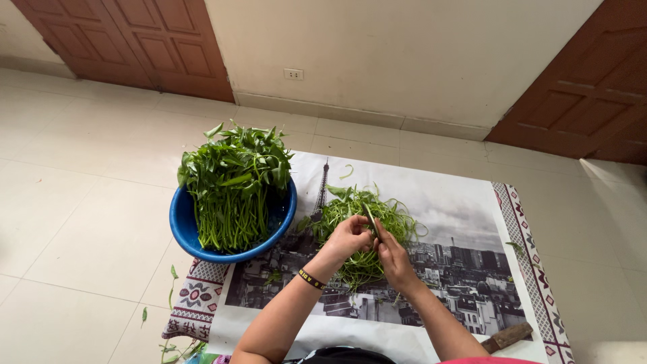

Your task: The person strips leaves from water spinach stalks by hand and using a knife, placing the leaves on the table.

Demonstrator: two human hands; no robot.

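On the far left, pale cream floor tiles point(74, 202) carry a few stray green leaves point(172, 276) beside the patterned edge of the mat. Next comes a round blue plastic basin point(180, 226) – it sits half on the tiles and half on the corner of a printed plastic mat with a grey city picture and a red-patterned border point(465, 202). The basin is heaped with a bundle of long green leafy stalks point(232, 182), leaf ends toward the wall and pale stem ends toward the person, the pile rising well above the rim.

Just right of the basin, on the mat, lies a loose heap of thin split green strands point(387, 219), curled and tangled. The left hand point(347, 237), with a dark wristband point(311, 279) on its wrist, is curled over this heap, its fingertips pinching a single green stem point(371, 219) that stands up between the two hands. The right hand point(393, 259) meets it from the other side, fingers closed on the same stem – whether it also holds a small tool I cannot tell. Both hands hover just above the near part of the heap, touching each other at the fingertips.

Further right the mat is mostly bare, with one small leaf scrap point(515, 248) near the border. At the lower right edge a brown wooden handle point(507, 336) lies on the mat beside the right forearm.
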